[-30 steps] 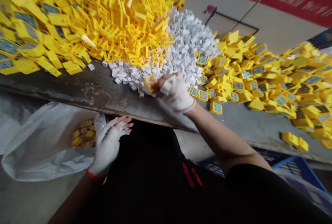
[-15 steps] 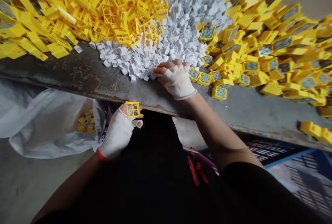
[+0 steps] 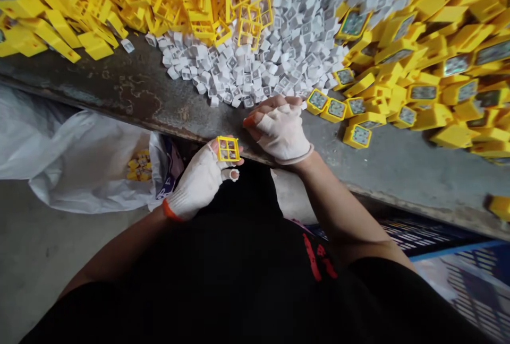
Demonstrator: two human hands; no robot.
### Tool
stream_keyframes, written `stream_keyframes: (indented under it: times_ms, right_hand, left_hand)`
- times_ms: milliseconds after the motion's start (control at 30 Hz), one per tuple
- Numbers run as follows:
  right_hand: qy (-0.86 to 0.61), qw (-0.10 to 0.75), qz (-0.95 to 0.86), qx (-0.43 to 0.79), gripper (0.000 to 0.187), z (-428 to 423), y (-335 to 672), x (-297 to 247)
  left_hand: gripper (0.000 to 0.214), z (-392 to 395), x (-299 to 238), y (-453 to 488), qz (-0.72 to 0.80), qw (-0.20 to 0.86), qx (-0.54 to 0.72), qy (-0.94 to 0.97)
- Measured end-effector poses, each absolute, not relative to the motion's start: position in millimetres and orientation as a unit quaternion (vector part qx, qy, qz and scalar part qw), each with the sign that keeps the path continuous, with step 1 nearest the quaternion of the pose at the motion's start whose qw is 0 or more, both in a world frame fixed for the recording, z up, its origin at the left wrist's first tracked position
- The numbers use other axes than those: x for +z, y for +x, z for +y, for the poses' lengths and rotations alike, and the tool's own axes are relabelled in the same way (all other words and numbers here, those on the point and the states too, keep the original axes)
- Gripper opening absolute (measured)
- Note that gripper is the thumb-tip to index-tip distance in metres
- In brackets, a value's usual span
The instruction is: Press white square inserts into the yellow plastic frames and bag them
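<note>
My left hand point(image 3: 201, 179), in a white fingerless glove with an orange cuff, holds a small yellow four-window frame point(image 3: 228, 149) just off the table's front edge. Skin shows through its square openings. My right hand point(image 3: 282, 130), gloved the same way, is palm down over the table at the near edge of a heap of small white cubes point(image 3: 239, 68). Its fingers are curled under, and whatever they hold is hidden. Just right of those fingers stand several yellow blocks with patterned grey-green faces point(image 3: 334, 109).
More yellow frames point(image 3: 199, 15) are heaped behind the white cubes, and yellow blocks point(image 3: 430, 92) cover the right side of the grey table point(image 3: 159, 102). A white sack point(image 3: 95, 163) with yellow and white pieces hangs open at left. A blue crate point(image 3: 470, 259) stands lower right.
My right hand has drawn back from the white cubes, its fingers curling in. My left hand, still holding the yellow frame, has come closer to it. The camera view has shifted.
</note>
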State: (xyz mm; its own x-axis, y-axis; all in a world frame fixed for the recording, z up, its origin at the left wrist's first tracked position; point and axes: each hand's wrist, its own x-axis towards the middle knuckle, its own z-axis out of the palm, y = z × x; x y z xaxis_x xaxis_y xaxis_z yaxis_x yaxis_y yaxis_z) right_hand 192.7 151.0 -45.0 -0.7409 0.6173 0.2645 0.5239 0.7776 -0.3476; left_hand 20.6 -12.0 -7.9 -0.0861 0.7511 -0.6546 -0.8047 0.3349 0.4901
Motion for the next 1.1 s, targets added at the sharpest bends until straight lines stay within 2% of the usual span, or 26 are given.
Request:
stream_keyframes:
  times_ms: [100,300,433,567,700,833,1000,1100]
  right_hand:
    - [-0.34,0.198,-0.909,0.139,0.024,141,198,-50]
    - [-0.414,0.292,-0.853,0.129,0.026,147,235,-58]
    - [-0.415,0.218,-0.879,0.091,0.023,144,229,-57]
    - [-0.386,0.138,-0.906,0.107,0.023,145,202,-50]
    - [-0.385,0.151,-0.89,0.194,0.014,156,189,-51]
    - [-0.408,0.165,-0.863,0.247,0.014,159,191,-54]
    - [-0.431,0.204,-0.85,0.221,0.031,150,210,-50]
    - [-0.406,0.199,-0.866,0.213,0.038,146,216,-49]
  left_hand:
    - [0.021,-11,-9,21,0.457,0.669,0.586,-0.013]
    - [0.013,-18,-17,11,0.456,0.676,0.579,-0.018]
    - [0.015,-20,-22,9,0.461,0.67,0.581,-0.031]
    - [0.021,-19,-19,11,0.464,0.669,0.579,-0.04]
    - [0.027,-20,-16,12,0.47,0.668,0.575,-0.042]
    - [0.023,-21,-15,14,0.467,0.672,0.574,-0.036]
    - [0.027,-21,-14,17,0.475,0.675,0.563,-0.038]
    - [0.028,-20,-17,18,0.471,0.675,0.566,-0.046]
